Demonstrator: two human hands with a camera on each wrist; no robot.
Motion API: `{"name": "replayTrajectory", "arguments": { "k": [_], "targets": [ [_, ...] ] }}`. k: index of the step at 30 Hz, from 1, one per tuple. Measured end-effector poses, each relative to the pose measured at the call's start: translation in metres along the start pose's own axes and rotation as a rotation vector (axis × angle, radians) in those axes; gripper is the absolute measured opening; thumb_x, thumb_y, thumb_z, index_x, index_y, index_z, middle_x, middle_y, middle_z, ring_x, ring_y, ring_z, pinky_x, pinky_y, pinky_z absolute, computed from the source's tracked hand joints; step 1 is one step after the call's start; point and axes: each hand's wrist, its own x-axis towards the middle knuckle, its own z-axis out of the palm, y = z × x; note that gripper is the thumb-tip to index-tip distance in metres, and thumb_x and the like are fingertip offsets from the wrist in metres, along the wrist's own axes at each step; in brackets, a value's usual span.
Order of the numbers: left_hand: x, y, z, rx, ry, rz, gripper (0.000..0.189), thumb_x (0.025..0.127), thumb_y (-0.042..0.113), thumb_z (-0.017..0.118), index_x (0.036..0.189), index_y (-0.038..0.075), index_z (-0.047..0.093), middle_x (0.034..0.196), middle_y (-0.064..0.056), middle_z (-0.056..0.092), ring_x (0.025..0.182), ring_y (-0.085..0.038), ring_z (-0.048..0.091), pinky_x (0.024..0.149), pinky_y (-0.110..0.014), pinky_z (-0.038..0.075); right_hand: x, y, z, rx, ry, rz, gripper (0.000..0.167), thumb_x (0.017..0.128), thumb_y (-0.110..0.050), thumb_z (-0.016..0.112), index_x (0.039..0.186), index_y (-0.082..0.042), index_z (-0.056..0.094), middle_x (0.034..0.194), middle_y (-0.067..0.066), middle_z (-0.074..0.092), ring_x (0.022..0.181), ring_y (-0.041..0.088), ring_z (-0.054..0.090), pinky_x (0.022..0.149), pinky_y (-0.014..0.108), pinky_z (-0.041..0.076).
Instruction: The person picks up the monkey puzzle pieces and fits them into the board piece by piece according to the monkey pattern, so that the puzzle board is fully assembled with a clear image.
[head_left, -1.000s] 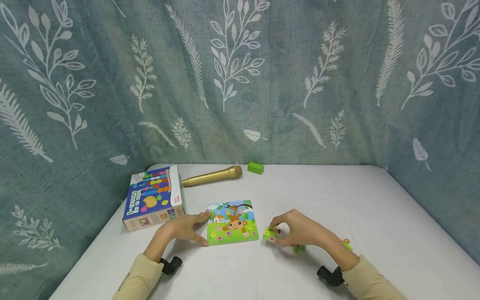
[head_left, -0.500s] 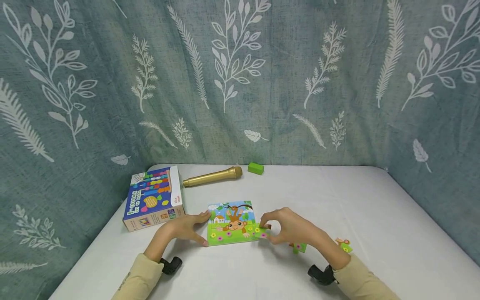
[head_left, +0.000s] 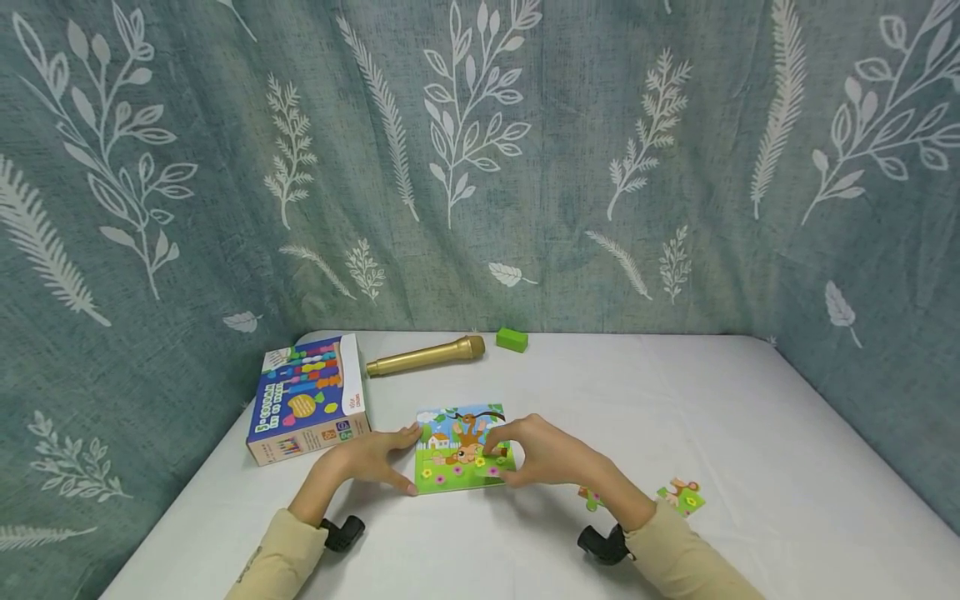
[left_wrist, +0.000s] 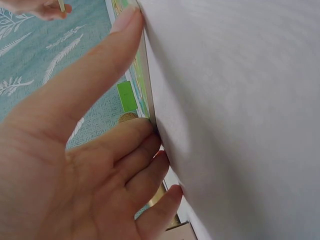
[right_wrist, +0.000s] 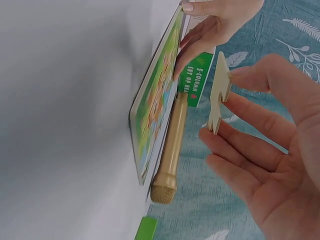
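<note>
White table (head_left: 750, 417) — left hand (head_left: 363, 458) spread against monkey puzzle (head_left: 450, 477), right hand (head_left: 553, 454) pinching a jigsaw piece (right_wrist: 219, 85) above it

puzzle board (head_left: 456, 454) partly behind right hand (head_left: 546, 451)

Bright, diffuse light, soft shadows

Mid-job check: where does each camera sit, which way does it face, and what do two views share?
Head: worn on the head, facing forward and down at the monkey board; left hand, right hand and sleeves show.
Left wrist: worn there, facing the left hand at the board's edge; part of the right hand shows top left.
Right wrist: worn there, facing the right hand pinching a puzzle piece; left hand shows at top.
Both wrist views share the gold microphone.
</note>
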Motion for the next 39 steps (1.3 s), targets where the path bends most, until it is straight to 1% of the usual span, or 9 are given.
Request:
{"name": "replayTrajectory", "arguments": {
  "k": [7,15,22,25,29,32,34,36,39],
  "targets": [
    [0.000,-0.001,0.001,-0.005,-0.005,-0.002,0.096,0.073,0.046,0.081,0.150,0.015,0.035,0.156,-0.009,0.026,0.143,-0.032,0.024,0.114,-0.051,0.021,0.016,-0.004,0.007,0.017,-0.017,0.008,0.023,0.079,-0.005,0.072,0.102,-0.008,0.071,0.099,-0.001,0.070,0.087,0.020,0.064,0.076,0.036,0.055],
    [0.002,-0.002,0.001,0.004,-0.002,0.003,0.095,0.073,0.047,0.081,0.150,0.015,0.036,0.156,-0.009,0.027,0.142,-0.032,0.025,0.114,-0.050,0.022,0.027,-0.004,0.012,0.034,-0.039,0.011,0.026,0.077,-0.004,0.071,0.103,-0.007,0.072,0.096,0.001,0.070,0.077,0.026,0.059,0.065,0.020,0.044],
    [0.002,-0.002,0.001,0.002,-0.004,-0.004,0.095,0.073,0.048,0.080,0.150,0.016,0.036,0.156,-0.009,0.028,0.142,-0.032,0.026,0.114,-0.051,0.022,0.035,-0.004,0.017,0.038,-0.056,0.007,0.025,0.079,-0.006,0.072,0.104,-0.008,0.072,0.103,0.000,0.071,0.089,0.018,0.063,0.081,0.032,0.053],
    [0.002,-0.002,0.000,0.001,-0.002,-0.004,0.095,0.073,0.048,0.080,0.150,0.016,0.036,0.156,-0.009,0.028,0.142,-0.032,0.026,0.114,-0.051,0.022,0.040,-0.006,0.019,0.040,-0.071,-0.012,0.025,0.079,-0.005,0.071,0.104,-0.007,0.072,0.101,0.000,0.071,0.088,0.014,0.064,0.081,0.032,0.054],
    [0.000,-0.002,0.000,0.002,-0.005,0.007,0.095,0.073,0.048,0.080,0.150,0.015,0.036,0.156,-0.010,0.027,0.142,-0.034,0.026,0.113,-0.052,0.023,0.048,-0.007,0.025,0.022,-0.088,-0.021,0.025,0.080,-0.007,0.072,0.104,-0.008,0.072,0.089,0.001,0.071,0.066,0.003,0.050,0.066,0.017,0.046],
    [-0.001,-0.001,-0.001,-0.001,-0.012,0.014,0.095,0.073,0.048,0.080,0.150,0.015,0.035,0.156,-0.012,0.027,0.141,-0.036,0.026,0.113,-0.053,0.023,0.053,-0.007,0.030,0.019,-0.103,0.002,0.025,0.080,-0.007,0.073,0.105,-0.008,0.072,0.075,0.001,0.065,0.056,0.003,0.031,0.055,0.016,0.029],
    [-0.002,-0.001,-0.001,-0.005,-0.012,0.016,0.095,0.073,0.048,0.080,0.150,0.015,0.035,0.155,-0.013,0.028,0.141,-0.037,0.027,0.113,-0.054,0.023,0.057,-0.006,0.032,0.019,-0.112,0.020,0.025,0.080,-0.007,0.073,0.105,-0.009,0.073,0.068,-0.001,0.060,0.054,0.003,0.026,0.053,0.017,0.025],
    [-0.002,0.000,-0.002,-0.006,-0.011,0.014,0.095,0.073,0.048,0.080,0.150,0.015,0.035,0.155,-0.014,0.028,0.140,-0.037,0.027,0.112,-0.054,0.024,0.060,-0.004,0.036,0.030,-0.115,0.023,0.024,0.080,-0.006,0.073,0.104,-0.009,0.073,0.072,-0.004,0.062,0.054,0.003,0.030,0.055,0.019,0.032],
    [-0.002,0.000,-0.002,-0.008,-0.010,0.009,0.095,0.073,0.047,0.080,0.150,0.014,0.036,0.155,-0.014,0.029,0.140,-0.037,0.027,0.112,-0.054,0.024,0.065,-0.003,0.041,0.026,-0.117,0.021,0.022,0.081,-0.008,0.074,0.103,-0.010,0.074,0.082,-0.006,0.068,0.058,0.002,0.041,0.084,0.030,0.048]
  ]
}}
